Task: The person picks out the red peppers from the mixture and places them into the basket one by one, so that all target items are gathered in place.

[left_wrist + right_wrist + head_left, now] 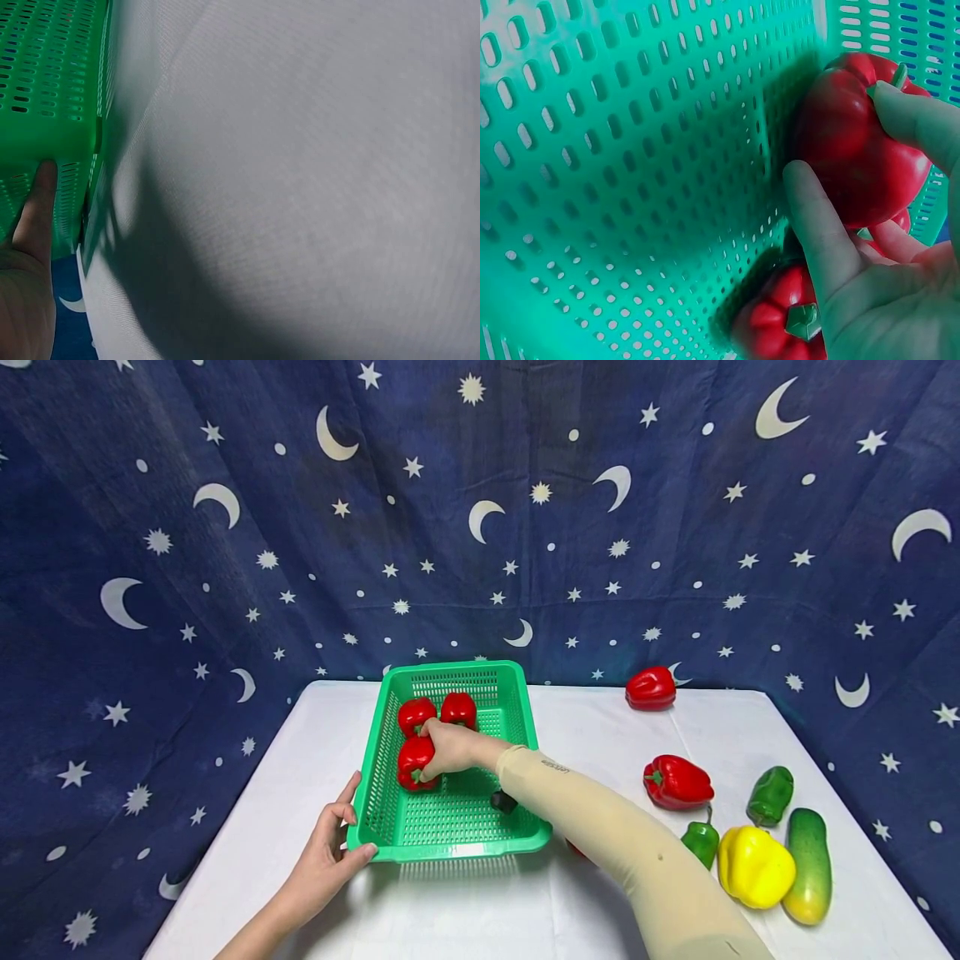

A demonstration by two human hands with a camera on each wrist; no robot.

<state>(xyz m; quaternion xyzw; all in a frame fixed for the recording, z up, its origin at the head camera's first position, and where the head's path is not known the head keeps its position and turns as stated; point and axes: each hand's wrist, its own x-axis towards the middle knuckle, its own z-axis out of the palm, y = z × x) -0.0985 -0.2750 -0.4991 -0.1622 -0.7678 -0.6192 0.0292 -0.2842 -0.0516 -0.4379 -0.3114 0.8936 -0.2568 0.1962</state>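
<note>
A green perforated plastic basket (pixel 480 846) stands on the white-covered table. My left hand (pixel 318 864) grips its near left corner, thumb on the rim; the left wrist view shows a finger (pixel 37 206) against the basket's outer wall. Inside the basket my right hand (pixel 453 749) holds a red bell pepper (pixel 412 760) by the left wall. In the right wrist view the thumb lies by the stem of this pepper (pixel 855 150), with the fingers along its other side. Two more red bell peppers, one at the left (pixel 415 713) and another beside it (pixel 458 706), sit farther back in the basket.
Right of the basket lie a red bell pepper (pixel 651 688) at the back and another (pixel 678 782) nearer. Close by are two green peppers (pixel 771 796), a yellow bell pepper (pixel 756 867) and a cucumber (pixel 810 867). My right forearm partly hides something red. A starry blue cloth (pixel 450 543) hangs behind.
</note>
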